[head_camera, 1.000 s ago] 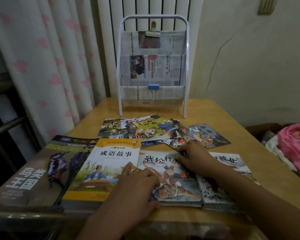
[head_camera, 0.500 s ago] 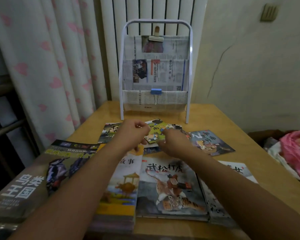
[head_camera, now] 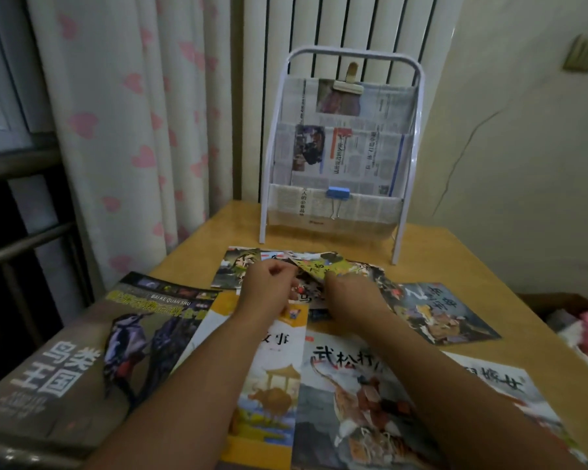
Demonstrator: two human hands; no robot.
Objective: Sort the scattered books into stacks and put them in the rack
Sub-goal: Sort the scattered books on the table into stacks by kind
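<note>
Now I see both hands at the table's centre: my left hand (head_camera: 269, 288) and right hand (head_camera: 348, 293) each pinch the thin yellow-green picture booklet (head_camera: 323, 268), lifting it from the scattered pile; the white newspaper-lined wire rack (head_camera: 340, 154) stands at twelve o'clock.

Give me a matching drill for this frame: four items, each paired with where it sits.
Items:
1. bird book
2. tiger book
3. blue binder clip
4. green-yellow booklet

Places:
A. on the rack's lowest pocket
B. near left corner of the table
C. lifted at the hands, mid-table
D. under the right forearm

Pairs: 1-B, 2-D, 3-A, 4-C
</note>
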